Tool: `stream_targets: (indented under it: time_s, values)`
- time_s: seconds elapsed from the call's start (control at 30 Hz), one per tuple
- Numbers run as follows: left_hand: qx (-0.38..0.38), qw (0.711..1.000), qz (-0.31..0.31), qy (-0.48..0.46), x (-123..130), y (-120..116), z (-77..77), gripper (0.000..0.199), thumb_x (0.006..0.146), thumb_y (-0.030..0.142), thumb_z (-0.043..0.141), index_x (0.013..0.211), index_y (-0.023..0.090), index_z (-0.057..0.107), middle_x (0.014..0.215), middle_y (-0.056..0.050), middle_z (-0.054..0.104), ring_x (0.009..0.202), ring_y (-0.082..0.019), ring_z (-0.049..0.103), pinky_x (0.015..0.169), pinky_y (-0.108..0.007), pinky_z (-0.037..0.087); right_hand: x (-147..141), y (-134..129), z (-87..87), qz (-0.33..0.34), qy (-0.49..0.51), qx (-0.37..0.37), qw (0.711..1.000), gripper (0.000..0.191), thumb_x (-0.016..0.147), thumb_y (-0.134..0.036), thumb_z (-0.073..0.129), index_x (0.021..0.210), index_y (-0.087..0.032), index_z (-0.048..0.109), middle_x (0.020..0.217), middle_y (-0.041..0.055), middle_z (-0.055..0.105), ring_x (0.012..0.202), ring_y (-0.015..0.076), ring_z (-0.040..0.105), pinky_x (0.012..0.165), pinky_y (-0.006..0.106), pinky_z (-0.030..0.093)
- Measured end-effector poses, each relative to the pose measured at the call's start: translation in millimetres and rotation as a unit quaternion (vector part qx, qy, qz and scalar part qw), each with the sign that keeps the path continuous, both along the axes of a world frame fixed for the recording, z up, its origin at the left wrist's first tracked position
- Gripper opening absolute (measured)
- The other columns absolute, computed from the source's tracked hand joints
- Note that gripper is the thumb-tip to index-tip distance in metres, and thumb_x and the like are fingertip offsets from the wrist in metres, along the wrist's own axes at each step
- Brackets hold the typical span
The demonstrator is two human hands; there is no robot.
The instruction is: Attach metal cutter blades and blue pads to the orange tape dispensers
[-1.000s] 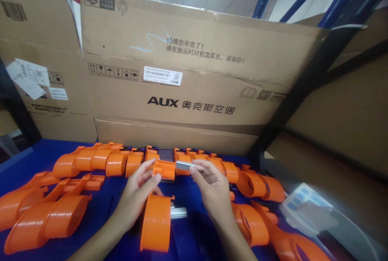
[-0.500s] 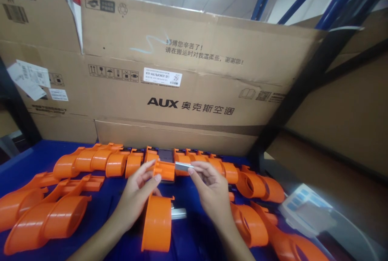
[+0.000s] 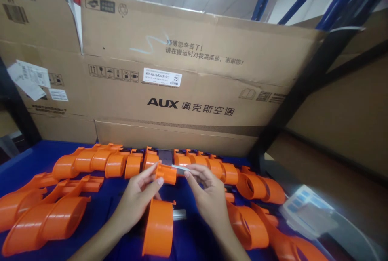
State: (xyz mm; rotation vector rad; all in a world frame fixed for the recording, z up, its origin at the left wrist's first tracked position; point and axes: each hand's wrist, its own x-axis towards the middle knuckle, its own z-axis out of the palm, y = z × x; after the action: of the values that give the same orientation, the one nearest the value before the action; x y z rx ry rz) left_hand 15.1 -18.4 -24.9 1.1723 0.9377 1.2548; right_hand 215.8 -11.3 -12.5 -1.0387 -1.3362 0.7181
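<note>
Short of the far edge of the blue desk [image 3: 108, 190], the left hand [image 3: 141, 193] has tilted its clamped orange plastic bracket [image 3: 166, 174]; the silver metal strip [image 3: 180, 168], pinched by the right hand [image 3: 208, 191], now overlaps it, seemingly nearer contact.

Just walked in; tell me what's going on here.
A person's left hand holds an orange part between thumb and fingers, while the right hand pinches a thin metal strip. The strip's tip is at the part's far edge; whether it has gone in, I can't tell. Another metal piece shows just below. More orange parts lie in rows on the blue surface.
</note>
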Motion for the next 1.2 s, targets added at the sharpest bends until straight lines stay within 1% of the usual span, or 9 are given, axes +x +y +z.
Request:
stream_targets:
  time_s: [0.1, 0.17, 0.3, 0.5, 0.73, 0.93, 1.0, 1.1, 1.2]
  values:
    - [0.003, 1.000, -0.007, 0.010, 1.0, -0.9, 0.1, 0.076, 0.086, 0.047, 0.074, 0.150, 0.013, 0.049, 0.079, -0.003, 0.072, 0.061, -0.013, 0.061, 0.062, -0.025, 0.048, -1.0, -0.2, -1.6, -0.003, -0.002, 0.002, 1.000, 0.025, 0.086, -0.042, 0.076, 0.099, -0.020, 0.072, 0.092, 0.0072, 0.078, 0.083, 0.0229, 0.073, 0.074, 0.032, 0.057]
    - [0.005, 1.000, -0.008, 0.007, 1.9, -1.8, 0.5, 0.076, 0.086, 0.047, 0.074, 0.150, 0.015, 0.049, 0.089, -0.005, 0.074, 0.062, -0.014, 0.062, 0.062, -0.026, 0.049, -0.9, -0.5, -0.6, -0.006, -0.002, 0.002, 1.000, 0.026, 0.086, -0.041, 0.077, 0.099, -0.020, 0.072, 0.090, 0.0071, 0.078, 0.083, 0.0229, 0.074, 0.075, 0.032, 0.058]
    - [0.010, 1.000, 0.012, -0.008, 1.8, -2.8, 0.0, 0.079, 0.086, 0.047, 0.074, 0.153, 0.019, 0.043, 0.104, -0.008, 0.074, 0.063, -0.013, 0.062, 0.064, -0.026, 0.050, -0.1, -2.5, 4.4, -0.004, 0.002, 0.004, 1.000, 0.027, 0.086, -0.041, 0.076, 0.103, -0.020, 0.075, 0.098, 0.0084, 0.080, 0.091, 0.0251, 0.076, 0.086, 0.037, 0.059]
    - [0.017, 0.999, 0.030, 0.017, -3.8, -0.1, 1.8, 0.080, 0.089, 0.048, 0.071, 0.155, 0.014, 0.041, 0.072, 0.002, 0.064, 0.063, -0.013, 0.057, 0.064, -0.024, 0.045, 0.1, -6.3, 5.1, 0.009, -0.033, 0.011, 0.999, 0.027, 0.093, -0.039, 0.068, 0.111, -0.023, 0.079, 0.105, 0.0080, 0.081, 0.098, 0.0286, 0.075, 0.093, 0.047, 0.060]
    - [0.041, 0.996, 0.023, 0.076, -6.7, 2.0, 0.3, 0.079, 0.091, 0.050, 0.067, 0.156, 0.017, 0.040, 0.070, 0.002, 0.064, 0.067, -0.016, 0.059, 0.069, -0.028, 0.048, -5.5, -13.3, 8.9, 0.033, -0.125, 0.055, 0.990, 0.027, 0.095, -0.030, 0.065, 0.120, -0.027, 0.076, 0.124, 0.0066, 0.075, 0.116, 0.0279, 0.070, 0.107, 0.049, 0.051]
    - [0.033, 0.997, -0.008, 0.067, -4.1, 2.6, -1.8, 0.073, 0.088, 0.049, 0.070, 0.152, 0.022, 0.048, 0.100, -0.005, 0.074, 0.070, -0.016, 0.061, 0.069, -0.030, 0.052, -9.7, -14.2, 7.9, 0.069, -0.158, 0.055, 0.983, 0.032, 0.098, -0.030, 0.062, 0.128, -0.028, 0.072, 0.131, 0.0073, 0.071, 0.118, 0.0274, 0.068, 0.106, 0.047, 0.051]
    - [0.033, 0.998, -0.013, 0.048, -4.0, 2.0, 1.4, 0.070, 0.087, 0.048, 0.072, 0.149, 0.022, 0.053, 0.103, -0.005, 0.074, 0.070, -0.015, 0.061, 0.068, -0.028, 0.052, -8.4, -12.8, 7.7, 0.077, -0.166, 0.061, 0.981, 0.033, 0.099, -0.029, 0.060, 0.130, -0.028, 0.071, 0.132, 0.0070, 0.071, 0.119, 0.0266, 0.067, 0.107, 0.045, 0.050]
    - [0.019, 1.000, 0.018, 0.000, -6.4, 1.0, 11.2, 0.071, 0.083, 0.045, 0.076, 0.146, 0.020, 0.056, 0.092, -0.004, 0.073, 0.067, -0.013, 0.061, 0.064, -0.024, 0.051, -4.6, -10.4, 10.2, 0.069, -0.201, 0.075, 0.974, 0.030, 0.099, -0.027, 0.060, 0.126, -0.027, 0.072, 0.126, 0.0076, 0.072, 0.117, 0.0255, 0.066, 0.104, 0.043, 0.049]
    - [-0.019, 0.994, 0.076, -0.080, -10.2, 0.9, 26.3, 0.071, 0.079, 0.046, 0.080, 0.141, 0.018, 0.059, 0.070, 0.001, 0.068, 0.056, -0.011, 0.058, 0.055, -0.020, 0.046, -1.4, -12.0, 14.6, 0.087, -0.312, 0.069, 0.944, 0.016, 0.096, -0.024, 0.062, 0.102, -0.024, 0.077, 0.108, 0.0078, 0.072, 0.106, 0.0252, 0.064, 0.097, 0.042, 0.049]
